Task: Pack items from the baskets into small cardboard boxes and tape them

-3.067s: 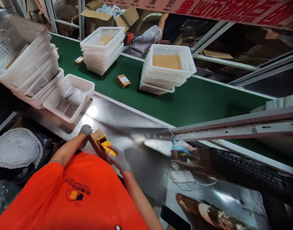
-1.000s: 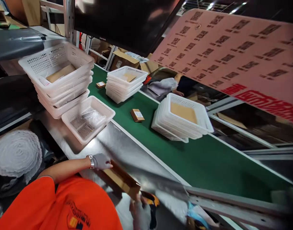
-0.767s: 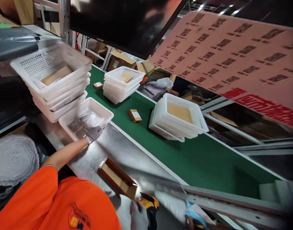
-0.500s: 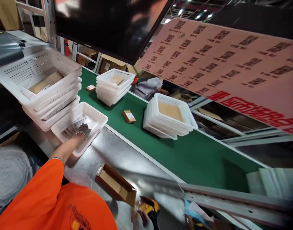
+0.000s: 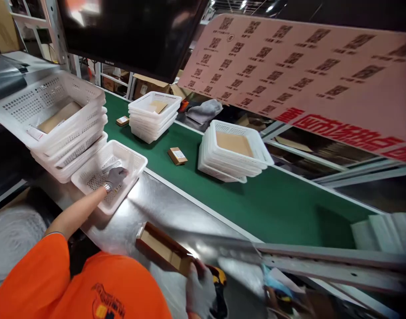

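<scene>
My left hand [image 5: 115,177], in a grey glove, is inside a white perforated basket [image 5: 136,170] on the metal bench. Its fingers are curled together low over the basket floor; whatever they may hold is hidden. On the bench lies an open brown cardboard box [image 5: 159,246], long and narrow, with no contents visible. My right hand [image 5: 200,288], also gloved, closes its thumb and fingers on the right end of that box. Just beside this hand lies a yellow and black handheld scanner [image 5: 219,277], partly covered by it.
A stack of white baskets [image 5: 70,137] stands left of the basket. On the green conveyor belt [image 5: 156,164] sit two more basket stacks [image 5: 152,117] and small labelled boxes [image 5: 177,156]. A pink board of printed codes [image 5: 272,75] and a dark monitor [image 5: 129,35] hang above.
My right hand has shifted up from beside the scanner onto the box end. My left hand remains in the basket, its fingers drawn closer together. The view has swung slightly.
</scene>
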Demonstrator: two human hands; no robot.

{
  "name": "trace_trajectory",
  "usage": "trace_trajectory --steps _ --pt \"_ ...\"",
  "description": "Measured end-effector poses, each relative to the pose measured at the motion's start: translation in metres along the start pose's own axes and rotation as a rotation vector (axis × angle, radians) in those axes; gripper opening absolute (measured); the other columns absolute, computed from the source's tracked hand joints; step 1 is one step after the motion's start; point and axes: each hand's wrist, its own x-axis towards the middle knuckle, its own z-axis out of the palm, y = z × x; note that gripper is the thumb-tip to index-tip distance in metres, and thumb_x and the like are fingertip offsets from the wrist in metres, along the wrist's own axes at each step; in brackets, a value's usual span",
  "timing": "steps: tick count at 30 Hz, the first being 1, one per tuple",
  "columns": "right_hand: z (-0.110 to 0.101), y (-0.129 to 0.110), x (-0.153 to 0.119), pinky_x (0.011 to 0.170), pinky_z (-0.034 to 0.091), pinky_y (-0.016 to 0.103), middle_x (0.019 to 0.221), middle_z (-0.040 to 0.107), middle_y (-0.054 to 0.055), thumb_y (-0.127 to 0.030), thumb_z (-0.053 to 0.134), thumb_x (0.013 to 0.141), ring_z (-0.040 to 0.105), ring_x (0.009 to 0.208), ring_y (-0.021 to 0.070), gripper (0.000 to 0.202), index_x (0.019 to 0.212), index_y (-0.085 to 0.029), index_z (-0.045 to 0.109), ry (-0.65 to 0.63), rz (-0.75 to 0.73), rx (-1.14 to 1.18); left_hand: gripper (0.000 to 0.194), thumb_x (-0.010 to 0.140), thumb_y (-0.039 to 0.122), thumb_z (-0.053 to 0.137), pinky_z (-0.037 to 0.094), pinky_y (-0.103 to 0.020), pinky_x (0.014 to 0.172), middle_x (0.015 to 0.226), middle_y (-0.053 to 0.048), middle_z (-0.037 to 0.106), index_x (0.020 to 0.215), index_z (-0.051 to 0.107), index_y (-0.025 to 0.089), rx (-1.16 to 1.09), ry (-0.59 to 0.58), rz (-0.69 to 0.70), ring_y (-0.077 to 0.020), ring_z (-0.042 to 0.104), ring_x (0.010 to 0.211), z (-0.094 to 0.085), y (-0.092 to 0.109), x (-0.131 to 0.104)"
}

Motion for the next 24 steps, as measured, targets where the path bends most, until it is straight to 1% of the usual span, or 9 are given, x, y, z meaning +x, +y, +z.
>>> trace_trajectory --steps 2,4,8,10,12,15,18,21,24 --pt "0.01 -0.034 -0.002 0.099 0.061 0.055 0.113 0.085 0.018 -0.073 0.07 0.077 0.077 0.11 0.0414 0.063 0.107 -0.019 0.079 -0.103 -0.06 0.079 0.035 0.097 0.045 0.082 0.06 -0.033 0.082 0.087 -0.003 0.074 0.084 0.069 0.015 -0.062 -0.035 -0.004 -0.0171 0.07 0.082 0.009 0.004 -0.017" --pt "0.018 -0.069 -0.009 0.095 0.062 0.052 0.109 0.085 0.016 -0.073 0.074 0.078 0.078 0.105 0.0372 0.061 0.106 -0.019 0.079 -0.221 -0.114 0.192 0.039 0.089 0.045 0.084 0.056 -0.031 0.075 0.076 -0.002 0.07 0.072 0.062 0.018 -0.136 -0.094 -0.007 -0.0162 0.067 0.074 0.022 0.009 -0.04" --pt "0.023 -0.131 -0.036 0.094 0.064 0.045 0.111 0.085 0.013 -0.068 0.079 0.087 0.078 0.104 0.0303 0.05 0.107 -0.022 0.079 -0.48 -0.279 0.377 0.046 0.079 0.049 0.087 0.049 -0.028 0.068 0.066 0.003 0.06 0.065 0.053 0.021 -0.206 -0.177 0.035 -0.0137 0.059 0.066 0.047 0.017 -0.094" --pt "0.023 -0.152 -0.047 0.09 0.065 0.042 0.114 0.084 0.013 -0.07 0.079 0.089 0.078 0.102 0.0287 0.054 0.113 -0.021 0.078 -0.547 -0.274 0.43 0.046 0.077 0.049 0.09 0.045 -0.027 0.068 0.067 0.004 0.06 0.066 0.055 0.021 -0.119 -0.223 0.116 -0.0131 0.055 0.067 0.056 0.02 -0.119" --pt "0.023 -0.165 -0.051 0.079 0.064 0.037 0.112 0.084 0.013 -0.075 0.077 0.088 0.077 0.095 0.027 0.063 0.119 -0.02 0.076 -0.577 -0.212 0.441 0.042 0.079 0.048 0.09 0.043 -0.027 0.069 0.071 0.003 0.063 0.071 0.061 0.02 0.037 -0.291 0.217 -0.0134 0.055 0.07 0.063 0.021 -0.141" --pt "0.021 -0.168 -0.048 0.056 0.054 0.03 0.091 0.08 0.007 -0.082 0.077 0.082 0.07 0.073 0.022 0.07 0.114 -0.02 0.074 -0.645 -0.083 0.399 0.036 0.085 0.044 0.087 0.041 -0.028 0.07 0.074 0.001 0.065 0.073 0.064 0.019 0.273 -0.394 0.37 -0.0144 0.055 0.072 0.074 0.019 -0.166" --pt "0.02 -0.154 -0.042 0.048 0.044 0.026 0.07 0.068 0.0 -0.078 0.084 0.076 0.056 0.058 0.0157 0.059 0.09 -0.021 0.074 -0.776 -0.016 0.403 0.035 0.088 0.04 0.085 0.039 -0.03 0.068 0.074 -0.001 0.064 0.07 0.064 0.019 0.427 -0.472 0.468 -0.0155 0.055 0.07 0.087 0.011 -0.181" --pt "0.022 -0.128 -0.036 0.046 0.042 0.026 0.063 0.06 -0.002 -0.071 0.087 0.075 0.049 0.053 0.0132 0.051 0.079 -0.022 0.071 -0.81 0.073 0.479 0.038 0.082 0.043 0.092 0.035 -0.031 0.065 0.072 -0.001 0.064 0.07 0.065 0.019 0.458 -0.504 0.452 -0.0156 0.053 0.068 0.097 0.002 -0.186" --pt "0.023 -0.096 -0.026 0.047 0.045 0.028 0.067 0.065 0.0 -0.07 0.084 0.078 0.052 0.054 0.015 0.048 0.084 -0.023 0.072 -0.694 0.09 0.54 0.042 0.076 0.046 0.098 0.035 -0.029 0.064 0.071 0.001 0.064 0.071 0.066 0.019 0.396 -0.46 0.362 -0.0141 0.051 0.067 0.096 -0.002 -0.179"
